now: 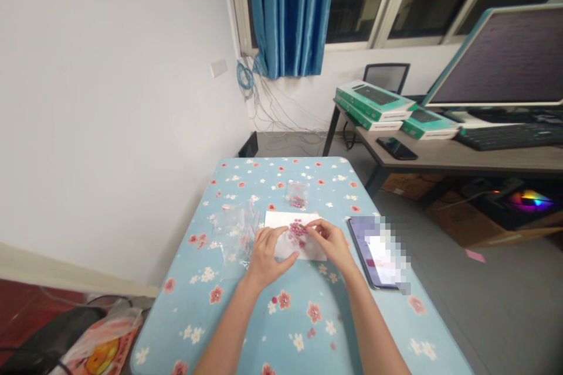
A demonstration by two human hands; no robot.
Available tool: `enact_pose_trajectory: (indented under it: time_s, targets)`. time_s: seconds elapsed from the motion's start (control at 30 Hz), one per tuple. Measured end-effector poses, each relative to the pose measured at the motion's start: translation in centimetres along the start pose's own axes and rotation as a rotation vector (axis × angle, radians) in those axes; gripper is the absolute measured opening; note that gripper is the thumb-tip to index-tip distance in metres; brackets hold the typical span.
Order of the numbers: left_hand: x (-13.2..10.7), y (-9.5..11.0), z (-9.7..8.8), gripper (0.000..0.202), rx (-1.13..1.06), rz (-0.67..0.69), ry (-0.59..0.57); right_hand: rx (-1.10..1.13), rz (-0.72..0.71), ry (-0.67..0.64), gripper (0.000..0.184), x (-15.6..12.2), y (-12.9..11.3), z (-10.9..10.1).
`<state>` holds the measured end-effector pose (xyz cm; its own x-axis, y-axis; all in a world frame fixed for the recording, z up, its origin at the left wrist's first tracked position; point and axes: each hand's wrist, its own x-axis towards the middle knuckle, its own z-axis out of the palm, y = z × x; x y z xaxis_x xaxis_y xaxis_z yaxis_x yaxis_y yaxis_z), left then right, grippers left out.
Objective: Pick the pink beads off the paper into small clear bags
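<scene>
My left hand (pixel 267 253) is open on the paper (pixel 276 220); my right hand (pixel 331 241) is at the pink beads (pixel 297 231), grasping I cannot tell.

Light-blue, round-cornered table (pixel 197 299) with red and white flower print carried everything. White rectangular paper sheet (pixel 278 219) lay flat mid-table, small clear plastic bag (pixel 298 193) of pinkish beads just beyond, loose crinkled clear plastic bags (pixel 233 234) left of it. Flat dark-framed tablet-like device (pixel 367 249) lay near right edge.
</scene>
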<state>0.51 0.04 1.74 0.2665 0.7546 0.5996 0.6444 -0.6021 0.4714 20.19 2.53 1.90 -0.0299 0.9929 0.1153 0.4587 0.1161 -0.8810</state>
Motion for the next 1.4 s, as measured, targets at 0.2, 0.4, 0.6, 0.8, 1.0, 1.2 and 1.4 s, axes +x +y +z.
enact_pose_trajectory:
  time_s: [0.2, 0.4, 0.6, 0.8, 1.0, 1.2, 1.4]
  targets:
    - [0.2, 0.2, -0.2, 0.044, -0.017, -0.012, 0.041, -0.477, 0.081, -0.017, 0.023, 1.4, -0.2, -1.1]
    - [0.2, 0.2, -0.2, 0.044, -0.023, -0.022, 0.032, -0.631, 0.069, -0.172, 0.02, 3.5, -2.1, -0.7]
    - [0.2, 0.1, -0.3, 0.043, -0.032, -0.029, 0.036, -0.733, 0.057, -0.281, 0.023, 4.9, -2.3, -0.3]
    - [0.1, 0.2, -0.3, 0.044, -0.027, -0.026, 0.039, -0.796, 0.051, -0.32, 0.019, 5.3, -2.4, -0.1]
    - [0.2, 0.1, -0.3, 0.044, -0.029, -0.023, 0.046, -0.718, 0.055, -0.287, 0.018, 5.6, -2.1, -0.3]
    - [0.3, 0.2, -0.3, 0.044, -0.036, -0.016, 0.054, 0.022, 0.095, -0.181, 0.02, 4.4, -0.7, -0.7]
    - [0.1, 0.2, 0.0, 0.045, -0.038, -0.014, 0.029, 0.749, 0.283, -0.042, 0.026, 0.5, -0.2, 0.8]
